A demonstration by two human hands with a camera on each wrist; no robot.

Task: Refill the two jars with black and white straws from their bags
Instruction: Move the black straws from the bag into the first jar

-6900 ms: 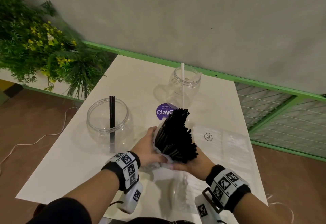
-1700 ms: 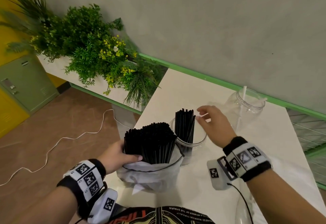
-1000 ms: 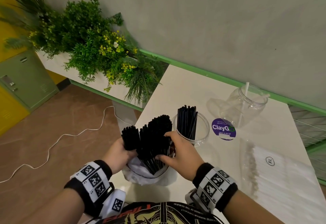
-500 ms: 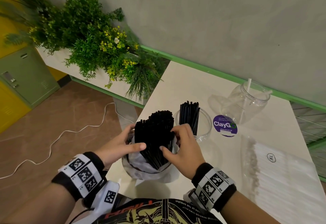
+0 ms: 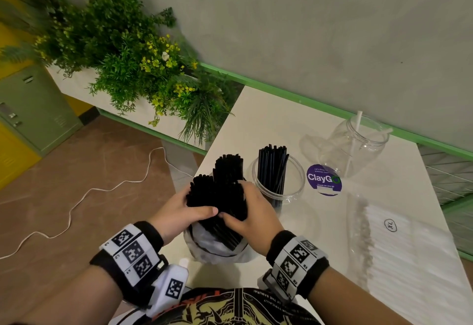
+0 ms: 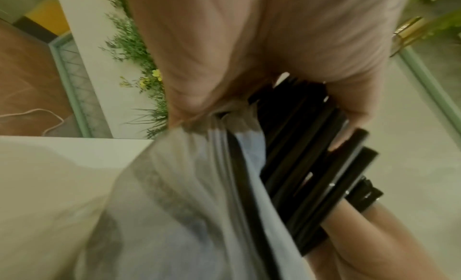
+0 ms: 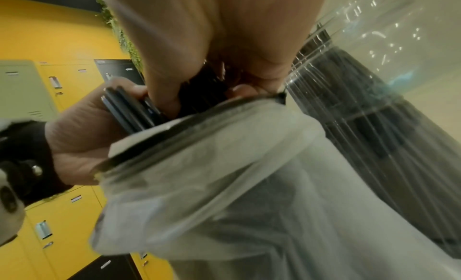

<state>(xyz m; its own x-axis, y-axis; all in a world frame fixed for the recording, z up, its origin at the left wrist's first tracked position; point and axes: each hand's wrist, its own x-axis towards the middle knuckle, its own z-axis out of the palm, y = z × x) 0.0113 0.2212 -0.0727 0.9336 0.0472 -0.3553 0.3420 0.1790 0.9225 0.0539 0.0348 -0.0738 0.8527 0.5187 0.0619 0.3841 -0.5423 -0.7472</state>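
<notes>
Both hands are wrapped around the black straws (image 5: 217,196) sticking out of their bag (image 5: 215,245): my left hand (image 5: 176,212) curls in from one side, my right hand (image 5: 252,212) from the other. The half-filled jar (image 5: 277,184) sits just past my right hand on the tabletop (image 5: 268,120).

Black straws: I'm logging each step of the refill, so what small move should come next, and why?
Probably lift the portion the right hand grips out of the bag and carry it to the near jar. Both hands, left hand too, hold the black straws, split into clumps, and that jar is only part full.
</notes>
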